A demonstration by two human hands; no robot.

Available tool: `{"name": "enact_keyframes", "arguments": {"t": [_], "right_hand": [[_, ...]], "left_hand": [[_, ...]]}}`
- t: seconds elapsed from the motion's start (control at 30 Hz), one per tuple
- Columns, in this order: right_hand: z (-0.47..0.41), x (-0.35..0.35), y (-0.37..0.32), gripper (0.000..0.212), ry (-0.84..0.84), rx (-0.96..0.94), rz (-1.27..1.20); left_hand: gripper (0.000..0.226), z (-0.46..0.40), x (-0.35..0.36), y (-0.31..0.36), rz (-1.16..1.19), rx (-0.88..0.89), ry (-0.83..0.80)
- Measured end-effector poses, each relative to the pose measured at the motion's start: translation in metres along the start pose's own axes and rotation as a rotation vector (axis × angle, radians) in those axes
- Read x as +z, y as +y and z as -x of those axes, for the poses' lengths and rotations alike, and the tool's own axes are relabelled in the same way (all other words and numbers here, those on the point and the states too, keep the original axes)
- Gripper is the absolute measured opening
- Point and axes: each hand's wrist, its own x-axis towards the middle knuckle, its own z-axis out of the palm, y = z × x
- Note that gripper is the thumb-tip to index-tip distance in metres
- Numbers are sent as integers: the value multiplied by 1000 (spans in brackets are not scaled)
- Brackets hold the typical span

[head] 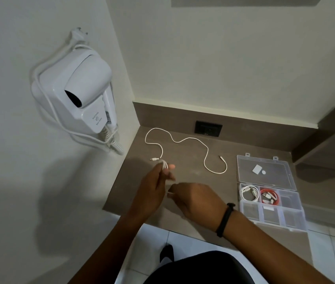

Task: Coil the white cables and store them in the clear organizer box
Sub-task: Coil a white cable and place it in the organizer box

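Note:
A white cable bundle [165,165] is folded into loops between the fingers of my left hand [154,189]. My right hand [195,198] is just to the right of it and pinches the other end of the same bundle at its fingertips. A second white cable [191,139] lies loose and snaking across the brown counter beyond my hands. The clear organizer box [273,218] stands open at the right, lid [264,171] folded back. One compartment holds a coiled white cable [249,193], the one beside it a red cable [270,197].
A white wall-mounted hair dryer [76,93] with a coiled cord hangs on the left wall. A black power socket [208,128] sits in the counter's back ledge. The counter's [183,222] front edge runs just under my wrists, with white floor tiles below.

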Motion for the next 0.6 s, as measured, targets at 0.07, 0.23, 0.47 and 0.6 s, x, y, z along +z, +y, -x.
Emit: {"name": "enact_keyframes", "arguments": {"t": [0.07, 0.23, 0.47, 0.6], "right_hand": [[-5, -22, 7, 22, 28, -34, 49], [-8, -54, 35, 12, 96, -86, 22], [24, -24, 42, 14, 171, 260, -738], [51, -5, 42, 31, 204, 563, -1449]], "left_hand": [[40, 3, 7, -1, 12, -21, -155], [64, 14, 14, 3, 597, -298, -550], [26, 16, 40, 22, 1228, -265, -537], [37, 18, 57, 21, 1199, -350, -417]]}}
